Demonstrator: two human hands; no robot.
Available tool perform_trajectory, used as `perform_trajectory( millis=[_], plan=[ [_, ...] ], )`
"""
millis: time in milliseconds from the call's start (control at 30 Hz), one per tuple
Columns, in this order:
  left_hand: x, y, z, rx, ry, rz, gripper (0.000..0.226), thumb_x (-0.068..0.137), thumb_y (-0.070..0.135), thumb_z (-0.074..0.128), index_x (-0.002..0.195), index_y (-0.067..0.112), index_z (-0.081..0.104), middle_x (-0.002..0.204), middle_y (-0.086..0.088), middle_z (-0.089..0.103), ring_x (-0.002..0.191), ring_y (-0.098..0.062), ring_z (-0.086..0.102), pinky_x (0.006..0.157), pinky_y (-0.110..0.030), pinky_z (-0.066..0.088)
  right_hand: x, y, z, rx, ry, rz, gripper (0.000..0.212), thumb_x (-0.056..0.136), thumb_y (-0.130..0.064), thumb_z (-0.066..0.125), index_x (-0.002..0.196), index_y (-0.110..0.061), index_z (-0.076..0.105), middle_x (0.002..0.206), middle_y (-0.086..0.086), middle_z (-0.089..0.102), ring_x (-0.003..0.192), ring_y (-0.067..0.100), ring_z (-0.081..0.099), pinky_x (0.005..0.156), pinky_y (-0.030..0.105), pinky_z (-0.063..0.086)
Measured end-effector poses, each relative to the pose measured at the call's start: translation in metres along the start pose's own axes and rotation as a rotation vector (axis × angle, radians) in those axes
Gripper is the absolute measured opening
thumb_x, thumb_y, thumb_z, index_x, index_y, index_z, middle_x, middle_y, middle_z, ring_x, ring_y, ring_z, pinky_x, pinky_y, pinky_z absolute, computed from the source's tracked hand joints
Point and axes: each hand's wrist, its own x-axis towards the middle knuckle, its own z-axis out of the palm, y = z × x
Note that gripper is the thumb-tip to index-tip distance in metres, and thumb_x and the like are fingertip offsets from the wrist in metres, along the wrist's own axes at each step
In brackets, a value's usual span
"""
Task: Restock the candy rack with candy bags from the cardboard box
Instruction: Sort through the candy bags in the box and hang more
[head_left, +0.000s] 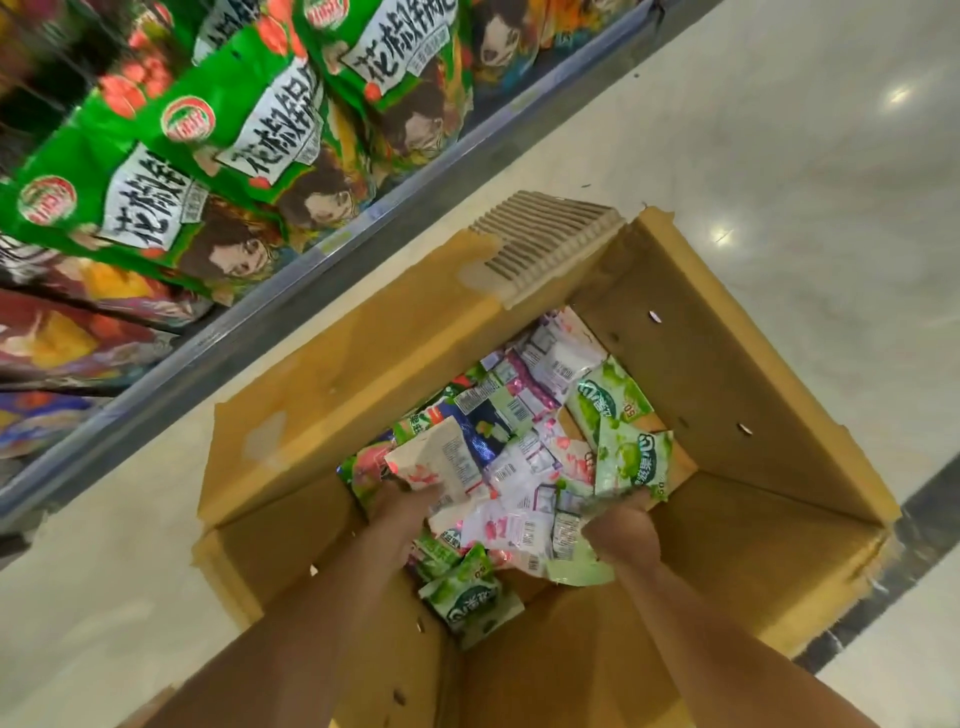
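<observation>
An open cardboard box (717, 395) stands on the floor with several small candy bags (524, 421) heaped in its bottom, green, white, pink and blue. Both my arms reach down into it. My left hand (402, 506) grips a white candy bag with red print (441, 457) at the left of the heap. My right hand (623, 530) holds a green candy bag (631, 460) at the right, its fingers hidden under the bags. The rack (291, 291) runs along the upper left.
Large green snack bags (223, 140) and other colourful packs fill the rack's lower shelves, behind a grey shelf edge. The box flaps (363, 358) stand open on all sides. Glossy pale floor (779, 130) lies to the right, with a dark tile strip (930, 519).
</observation>
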Motion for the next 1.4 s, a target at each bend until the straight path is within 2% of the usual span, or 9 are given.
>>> perform_trajectory(
  millis=[167, 433, 600, 800, 967, 1067, 1167, 1267, 1400],
  plan=[
    [-0.017, 0.001, -0.01, 0.092, -0.03, 0.071, 0.038, 0.093, 0.021, 0.079, 0.125, 0.01, 0.062, 0.12, -0.008, 0.069, 0.102, -0.025, 0.066, 0.09, -0.039, 0.056, -0.02, 0.001, -0.007, -0.04, -0.005, -0.114, 0.07, 0.087, -0.02, 0.076, 0.139, -0.001, 0.033, 0.106, 0.011, 0.063, 0.098, 0.029, 0.065, 0.077, 0.034, 0.052],
    [-0.105, 0.028, -0.036, 0.254, -0.072, 0.213, 0.032, 0.1, 0.01, 0.068, 0.128, 0.012, 0.054, 0.121, -0.003, 0.063, 0.116, -0.031, 0.064, 0.097, -0.043, 0.057, -0.089, -0.028, -0.075, 0.028, -0.109, -0.201, 0.05, 0.09, -0.021, 0.076, 0.13, -0.002, 0.051, 0.118, 0.014, 0.065, 0.106, 0.03, 0.064, 0.081, 0.032, 0.048],
    [-0.141, 0.038, -0.065, 0.247, -0.088, 0.272, 0.052, 0.095, 0.018, 0.076, 0.14, 0.009, 0.05, 0.122, -0.004, 0.071, 0.1, -0.021, 0.07, 0.081, -0.039, 0.061, -0.156, -0.059, -0.134, 0.121, -0.088, -0.239, 0.068, 0.088, -0.018, 0.079, 0.141, 0.0, 0.039, 0.1, 0.007, 0.063, 0.075, 0.014, 0.064, 0.049, 0.015, 0.046],
    [-0.306, 0.088, -0.11, 0.233, -0.122, 0.349, 0.029, 0.101, 0.011, 0.067, 0.123, 0.016, 0.05, 0.117, 0.0, 0.062, 0.107, -0.018, 0.058, 0.086, -0.027, 0.047, -0.271, -0.077, -0.211, 0.123, -0.059, -0.352, 0.035, 0.088, -0.03, 0.079, 0.104, -0.007, 0.058, 0.101, 0.01, 0.07, 0.089, 0.026, 0.067, 0.078, 0.041, 0.059],
    [-0.366, 0.096, -0.157, 0.187, -0.162, 0.407, 0.076, 0.068, 0.049, 0.08, 0.127, 0.005, 0.064, 0.126, -0.012, 0.072, 0.11, -0.03, 0.07, 0.097, -0.049, 0.058, -0.384, -0.08, -0.266, 0.229, -0.027, -0.433, 0.041, 0.091, -0.026, 0.076, 0.125, -0.008, 0.062, 0.097, 0.009, 0.072, 0.076, 0.022, 0.068, 0.066, 0.04, 0.056],
    [-0.405, 0.098, -0.188, 0.191, -0.228, 0.42, 0.065, 0.068, 0.05, 0.083, 0.11, 0.003, 0.065, 0.105, -0.02, 0.069, 0.097, -0.043, 0.072, 0.084, -0.061, 0.06, -0.448, -0.073, -0.289, 0.317, 0.019, -0.5, 0.013, 0.09, -0.019, 0.076, 0.094, -0.025, 0.065, 0.096, 0.006, 0.075, 0.082, 0.024, 0.07, 0.078, 0.046, 0.058],
    [-0.498, 0.116, -0.226, 0.184, -0.279, 0.502, 0.062, 0.077, 0.044, 0.084, 0.116, 0.002, 0.059, 0.103, -0.018, 0.062, 0.098, -0.052, 0.07, 0.074, -0.062, 0.062, -0.508, -0.068, -0.306, 0.376, 0.058, -0.563, 0.018, 0.09, -0.017, 0.076, 0.1, -0.026, 0.065, 0.097, -0.002, 0.074, 0.086, 0.016, 0.071, 0.075, 0.038, 0.06],
    [-0.564, 0.123, -0.257, 0.164, -0.277, 0.536, 0.023, 0.097, 0.022, 0.074, 0.103, 0.004, 0.06, 0.098, -0.021, 0.062, 0.087, -0.04, 0.068, 0.076, -0.049, 0.06, -0.556, -0.063, -0.319, 0.42, 0.106, -0.629, 0.022, 0.09, -0.014, 0.075, 0.102, -0.025, 0.061, 0.091, -0.013, 0.067, 0.078, -0.005, 0.058, 0.06, 0.009, 0.045],
    [-0.613, 0.114, -0.29, 0.134, -0.349, 0.639, 0.013, 0.101, 0.022, 0.068, 0.114, 0.024, 0.069, 0.118, -0.015, 0.074, 0.099, -0.027, 0.072, 0.072, -0.042, 0.062, -0.602, -0.058, -0.327, 0.446, 0.163, -0.705, 0.018, 0.091, -0.019, 0.076, 0.107, -0.016, 0.067, 0.086, -0.013, 0.068, 0.078, 0.004, 0.066, 0.055, 0.01, 0.045]
  ],
)
